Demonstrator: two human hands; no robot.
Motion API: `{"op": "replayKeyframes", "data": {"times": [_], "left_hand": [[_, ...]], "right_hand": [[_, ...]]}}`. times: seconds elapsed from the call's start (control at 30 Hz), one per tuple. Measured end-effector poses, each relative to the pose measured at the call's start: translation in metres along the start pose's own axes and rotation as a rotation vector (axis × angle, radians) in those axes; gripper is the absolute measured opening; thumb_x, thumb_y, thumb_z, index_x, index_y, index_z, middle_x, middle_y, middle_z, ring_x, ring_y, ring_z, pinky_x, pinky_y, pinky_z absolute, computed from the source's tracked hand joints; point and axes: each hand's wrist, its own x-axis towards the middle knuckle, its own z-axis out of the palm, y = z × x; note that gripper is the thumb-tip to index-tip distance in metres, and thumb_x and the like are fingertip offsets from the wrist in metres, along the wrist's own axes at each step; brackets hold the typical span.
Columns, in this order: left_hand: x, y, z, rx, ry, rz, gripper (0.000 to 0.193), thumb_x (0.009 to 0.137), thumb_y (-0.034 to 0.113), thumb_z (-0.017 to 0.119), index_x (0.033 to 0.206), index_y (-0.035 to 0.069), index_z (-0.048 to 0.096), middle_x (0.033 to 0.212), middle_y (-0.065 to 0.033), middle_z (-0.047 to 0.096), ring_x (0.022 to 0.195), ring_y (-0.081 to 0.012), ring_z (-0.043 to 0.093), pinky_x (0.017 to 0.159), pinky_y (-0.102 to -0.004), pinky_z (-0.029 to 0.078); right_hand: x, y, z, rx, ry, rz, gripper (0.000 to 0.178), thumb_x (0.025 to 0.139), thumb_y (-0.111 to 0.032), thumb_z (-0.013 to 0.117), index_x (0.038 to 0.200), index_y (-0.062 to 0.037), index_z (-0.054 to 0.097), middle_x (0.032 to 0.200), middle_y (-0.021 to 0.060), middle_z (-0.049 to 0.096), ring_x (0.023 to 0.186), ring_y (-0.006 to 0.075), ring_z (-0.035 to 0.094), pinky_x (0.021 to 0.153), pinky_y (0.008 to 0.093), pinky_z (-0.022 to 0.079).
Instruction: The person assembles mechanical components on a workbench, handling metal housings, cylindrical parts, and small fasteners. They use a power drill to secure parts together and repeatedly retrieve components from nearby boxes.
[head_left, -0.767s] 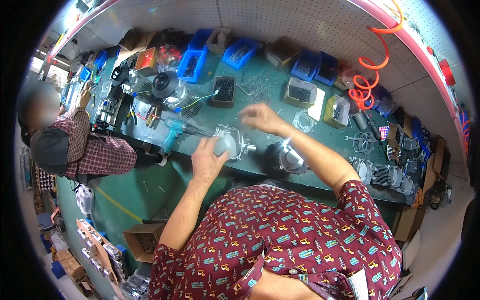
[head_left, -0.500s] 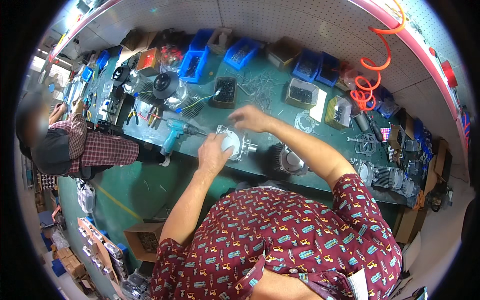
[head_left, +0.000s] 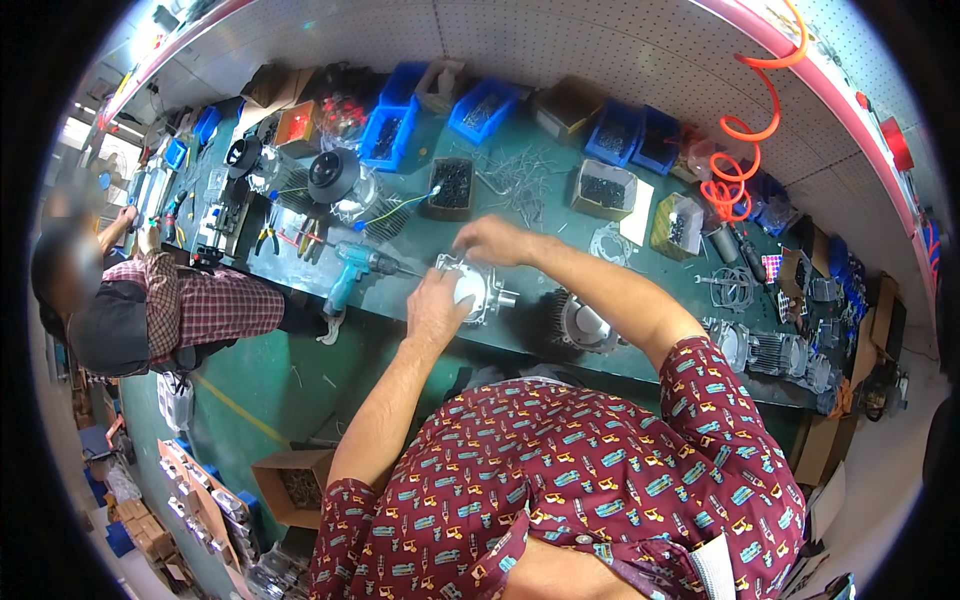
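Observation:
A silver cast-metal motor cover [head_left: 487, 298] with a pale round face rests near the front edge of the bench. My left hand [head_left: 436, 308] grips its left side, fingers curled over the rim and thumb across the face. At the cover's far edge, my right hand [head_left: 493, 242] has its fingers bent down and pressed together; whatever they may hold is too small to see. Left of the cover lies a teal power drill [head_left: 352, 268], its bit pointing at my left hand. A finned round motor housing [head_left: 583, 322] stands to the right, below my right forearm.
Behind my hands are a box of black screws [head_left: 450, 187], loose wires [head_left: 525, 180] and blue bins [head_left: 386, 135]. Black-capped motors [head_left: 335, 178] and pliers [head_left: 267, 238] are to the left. A co-worker [head_left: 150, 300] stands at far left. An orange coiled hose [head_left: 740, 170] hangs at right.
My right hand has come down and left to the cover's far edge, its fingers drawing together. My left hand has shifted slightly right on the cover. The co-worker's hands have moved.

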Motion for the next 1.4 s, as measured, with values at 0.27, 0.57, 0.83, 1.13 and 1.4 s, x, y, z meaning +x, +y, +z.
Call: {"op": "replayKeyframes", "data": {"times": [0.27,0.57,0.83,1.13,1.4], "left_hand": [[0.005,0.0,0.005,0.088,-0.122,-0.018,0.047,0.079,0.027,0.08,0.12,0.007,0.066,0.112,-0.0198,0.064,0.104,-0.0372,0.065,0.088,-0.0463,0.053],[0.009,-0.006,0.003,0.15,-0.256,-0.006,0.047,0.082,0.025,0.077,0.123,0.006,0.063,0.117,-0.0207,0.066,0.105,-0.0375,0.065,0.09,-0.0471,0.053],[0.008,-0.007,0.002,0.115,-0.184,0.004,0.044,0.082,0.023,0.076,0.121,0.005,0.063,0.118,-0.0182,0.065,0.109,-0.0359,0.064,0.091,-0.046,0.052],[-0.003,-0.171,0.008,0.034,0.318,-0.223,0.06,0.078,0.006,0.071,0.135,0.0,0.051,0.128,-0.0221,0.058,0.121,-0.0399,0.054,0.105,-0.0459,0.043],[0.017,-0.264,0.05,0.17,0.063,-0.603,0.088,0.074,0.009,0.078,0.15,0.01,0.034,0.133,-0.0198,0.047,0.122,-0.0417,0.05,0.106,-0.0497,0.042]], "right_hand": [[-0.002,0.011,-0.001,0.022,-0.08,0.038,0.027,0.077,-0.004,0.07,0.105,-0.0023,0.07,0.091,0.0132,0.073,0.086,0.0231,0.071,0.079,0.0369,0.055],[-0.018,-0.005,-0.001,0.306,-0.043,0.47,0.014,0.079,-0.003,0.067,0.091,-0.0026,0.075,0.076,0.0077,0.073,0.065,0.0136,0.069,0.063,0.0319,0.057],[-0.035,0.008,0.018,0.172,0.149,0.339,0.016,0.081,-0.006,0.065,0.093,-0.0018,0.075,0.078,0.0115,0.073,0.069,0.0184,0.071,0.066,0.0345,0.058],[-0.123,-0.043,-0.03,0.208,0.419,0.604,0.027,0.086,-0.014,0.066,0.108,0.0007,0.072,0.1,0.0196,0.074,0.093,0.0287,0.072,0.084,0.0383,0.056],[-0.214,0.017,-0.085,-0.13,0.653,0.841,0.026,0.083,-0.014,0.067,0.104,-0.0013,0.074,0.095,0.0197,0.073,0.091,0.0297,0.073,0.082,0.0393,0.057]]}}
